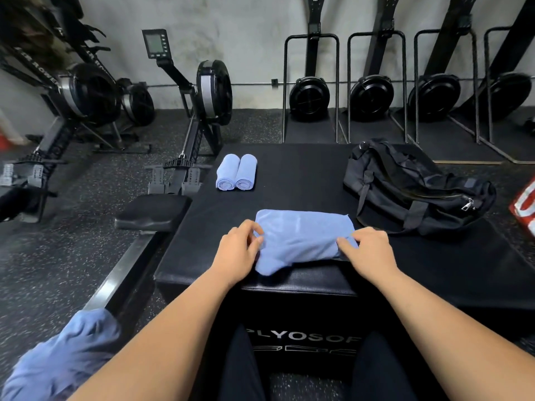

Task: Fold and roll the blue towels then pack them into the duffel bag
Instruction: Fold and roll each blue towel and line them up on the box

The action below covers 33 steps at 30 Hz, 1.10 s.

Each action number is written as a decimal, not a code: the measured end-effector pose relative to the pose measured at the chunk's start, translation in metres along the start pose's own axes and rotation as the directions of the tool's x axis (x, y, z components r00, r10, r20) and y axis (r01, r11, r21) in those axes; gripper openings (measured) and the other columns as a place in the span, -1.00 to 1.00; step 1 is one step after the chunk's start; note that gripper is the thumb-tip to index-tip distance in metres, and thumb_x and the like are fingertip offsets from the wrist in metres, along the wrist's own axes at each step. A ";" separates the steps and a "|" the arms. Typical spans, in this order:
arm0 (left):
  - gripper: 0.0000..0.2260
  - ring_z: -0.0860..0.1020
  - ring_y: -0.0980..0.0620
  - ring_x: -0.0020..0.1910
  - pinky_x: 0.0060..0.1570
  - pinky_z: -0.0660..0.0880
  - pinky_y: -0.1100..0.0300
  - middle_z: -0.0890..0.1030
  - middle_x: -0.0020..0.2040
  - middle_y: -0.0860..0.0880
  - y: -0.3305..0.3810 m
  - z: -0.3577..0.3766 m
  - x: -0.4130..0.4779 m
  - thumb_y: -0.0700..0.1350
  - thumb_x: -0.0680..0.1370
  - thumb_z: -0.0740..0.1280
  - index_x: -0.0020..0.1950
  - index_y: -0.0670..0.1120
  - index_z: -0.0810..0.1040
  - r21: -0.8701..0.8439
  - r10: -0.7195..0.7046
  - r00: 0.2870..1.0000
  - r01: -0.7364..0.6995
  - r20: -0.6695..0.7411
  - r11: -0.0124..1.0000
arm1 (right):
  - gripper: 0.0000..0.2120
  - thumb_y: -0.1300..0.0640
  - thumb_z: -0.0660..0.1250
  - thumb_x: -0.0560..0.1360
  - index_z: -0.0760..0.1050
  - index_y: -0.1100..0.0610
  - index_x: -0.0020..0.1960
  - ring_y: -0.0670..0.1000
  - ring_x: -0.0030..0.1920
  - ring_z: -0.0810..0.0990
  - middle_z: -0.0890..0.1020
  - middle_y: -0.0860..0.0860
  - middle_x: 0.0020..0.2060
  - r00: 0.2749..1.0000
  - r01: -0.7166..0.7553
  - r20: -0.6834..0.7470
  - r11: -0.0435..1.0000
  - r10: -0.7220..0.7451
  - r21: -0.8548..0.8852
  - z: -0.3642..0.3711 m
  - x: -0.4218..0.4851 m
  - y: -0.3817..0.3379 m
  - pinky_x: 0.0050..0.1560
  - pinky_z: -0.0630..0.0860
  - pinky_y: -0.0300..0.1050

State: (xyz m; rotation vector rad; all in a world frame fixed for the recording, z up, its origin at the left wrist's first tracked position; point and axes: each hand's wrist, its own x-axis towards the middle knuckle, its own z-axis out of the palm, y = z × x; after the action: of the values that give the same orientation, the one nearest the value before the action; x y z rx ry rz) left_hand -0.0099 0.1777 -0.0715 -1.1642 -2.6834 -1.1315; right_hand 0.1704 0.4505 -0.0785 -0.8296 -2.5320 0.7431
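A folded blue towel (302,238) lies on the black plyo box (289,175), its near edge hanging a little over the front. My left hand (238,250) pinches the towel's near-left edge. My right hand (367,248) grips its near-right edge with curled fingers. Two rolled blue towels (236,172) lie side by side at the box's far left. The black duffel bag (414,186) sits on the box's right side, its zipper partly open. A heap of loose blue towels (60,360) lies at the lower left.
Rowing machines (199,111) stand on the floor to the left, one rail running beside the box. Upright stored rowers (373,94) line the back wall. A red and white object (525,204) shows at the right edge.
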 end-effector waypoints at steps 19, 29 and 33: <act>-0.76 0.47 -0.01 0.11 0.17 0.44 0.01 0.59 0.04 0.14 0.001 0.019 -0.022 0.10 0.66 0.30 -0.06 -0.01 0.62 0.095 0.260 0.963 -0.253 -0.076 0.963 | -0.85 0.09 0.47 0.50 0.57 -0.09 -0.21 0.02 -0.02 0.49 0.62 -0.21 -0.16 0.968 0.250 0.034 0.968 -0.249 0.001 0.002 -0.005 -0.015 0.01 0.44 0.01; -0.75 0.38 -0.06 0.05 0.03 0.42 0.03 0.45 0.02 0.08 0.002 0.022 -0.009 0.03 0.43 0.53 0.00 0.08 0.52 0.309 0.043 0.998 -0.054 0.040 0.950 | -0.82 0.11 0.54 0.34 0.61 -0.14 -0.20 0.06 -0.13 0.50 0.49 -0.15 -0.19 0.935 0.353 0.097 0.875 -0.340 -0.332 -0.005 -0.006 -0.005 -0.15 0.43 -0.01; -0.75 0.43 -0.02 0.03 -0.07 0.43 0.06 0.51 0.02 0.14 -0.008 0.027 -0.023 -0.23 0.40 0.51 -0.09 0.12 0.64 0.286 0.344 0.937 -0.348 0.065 0.893 | -0.82 0.16 0.43 0.43 0.65 -0.12 -0.10 0.05 -0.18 0.56 0.55 -0.14 -0.11 0.876 0.481 0.160 0.848 -0.455 -0.224 0.001 -0.029 0.004 -0.24 0.47 -0.04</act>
State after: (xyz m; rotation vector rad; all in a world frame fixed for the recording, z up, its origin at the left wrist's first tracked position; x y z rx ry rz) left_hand 0.0089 0.1766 -0.1026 -1.5085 -2.4007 -0.6480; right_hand 0.1931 0.4345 -0.0867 -0.2128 -2.7963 0.3036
